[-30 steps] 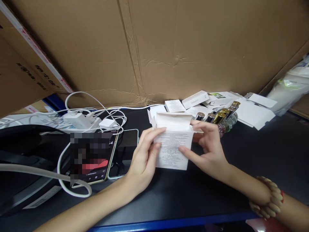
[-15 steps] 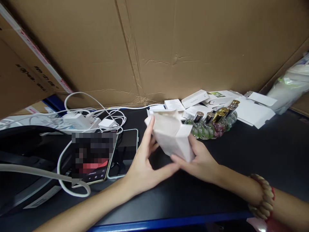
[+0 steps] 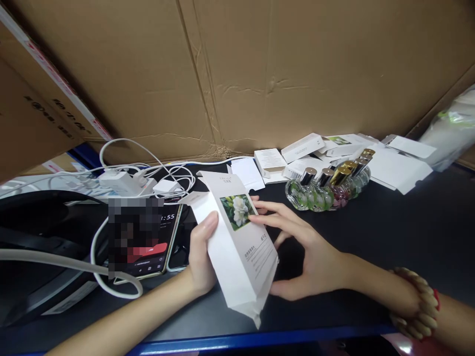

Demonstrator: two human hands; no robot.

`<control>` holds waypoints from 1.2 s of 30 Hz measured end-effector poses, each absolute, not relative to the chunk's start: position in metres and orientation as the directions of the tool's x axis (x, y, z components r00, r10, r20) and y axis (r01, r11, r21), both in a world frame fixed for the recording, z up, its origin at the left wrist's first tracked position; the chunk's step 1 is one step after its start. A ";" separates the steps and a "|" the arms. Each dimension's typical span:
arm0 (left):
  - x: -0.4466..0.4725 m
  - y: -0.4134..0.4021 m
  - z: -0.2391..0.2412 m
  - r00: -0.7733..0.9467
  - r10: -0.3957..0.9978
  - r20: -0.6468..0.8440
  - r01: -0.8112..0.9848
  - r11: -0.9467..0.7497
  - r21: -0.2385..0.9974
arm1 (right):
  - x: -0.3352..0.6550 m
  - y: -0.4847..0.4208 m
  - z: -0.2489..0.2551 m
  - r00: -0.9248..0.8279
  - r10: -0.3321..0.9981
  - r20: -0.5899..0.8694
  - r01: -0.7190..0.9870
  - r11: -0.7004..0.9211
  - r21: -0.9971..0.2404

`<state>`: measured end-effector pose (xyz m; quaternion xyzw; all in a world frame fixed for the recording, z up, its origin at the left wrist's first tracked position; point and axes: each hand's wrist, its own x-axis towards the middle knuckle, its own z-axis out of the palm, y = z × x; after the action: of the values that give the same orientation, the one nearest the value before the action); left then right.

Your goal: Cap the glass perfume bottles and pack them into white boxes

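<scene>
A white paper box (image 3: pixel 232 262) with a white-flower picture and printed lines on its front is tilted in front of me, its flaps sticking out at top and bottom. My left hand (image 3: pixel 203 252) grips its left side, thumb on the side panel. With fingers spread in an arch, my right hand (image 3: pixel 311 247) holds the box loosely from the right: one fingertip lies on the flower picture, the thumb is by the lower right edge. Behind the box's right side stands a row of glass perfume bottles (image 3: pixel 311 198) with gold and silver caps. Whether anything is inside the box is hidden.
White flattened cartons and small boxes (image 3: pixel 393 165) lie along the cardboard wall (image 3: pixel 297 64). To the left are two phones (image 3: pixel 163 247), white cables with a power strip (image 3: pixel 122 183), and a black bag-like object (image 3: pixel 44 217). A blue edge (image 3: pixel 222 341) borders the black table.
The box has turned so its printed front shows, and its lower end has come nearer me. My left hand has shifted onto its side; my right fingers have spread and moved along its right edge.
</scene>
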<state>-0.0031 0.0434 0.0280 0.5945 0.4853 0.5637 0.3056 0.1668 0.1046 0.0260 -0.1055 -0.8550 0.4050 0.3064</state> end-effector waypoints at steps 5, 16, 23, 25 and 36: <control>0.000 0.047 0.034 -0.208 0.947 0.244 -0.047 -0.259 0.965 | 0.166 0.107 0.022 -0.763 0.461 0.452 -0.048 0.658 -0.752; 0.007 0.047 0.044 -0.141 0.974 -0.175 -0.585 0.061 0.808 | 0.167 0.109 0.020 -0.702 0.449 0.553 0.001 0.777 -0.629; 0.003 0.051 0.041 -0.190 0.951 -0.242 -0.519 0.111 0.847 | 0.163 0.114 0.024 -0.468 0.457 0.756 0.154 0.885 -0.440; 0.003 0.053 0.042 -0.145 0.944 -0.296 -0.530 0.178 0.829 | 0.162 0.115 0.026 -0.436 0.403 0.805 0.182 0.915 -0.360; 0.003 0.053 0.042 -0.167 0.915 -0.368 -0.534 0.230 0.813 | 0.164 0.116 0.029 -0.476 0.286 0.832 0.171 0.958 -0.231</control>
<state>0.0033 0.0531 0.0417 0.1956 0.4865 0.5887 0.6152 0.1636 0.1160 0.0293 -0.1333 -0.8570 0.0577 0.4944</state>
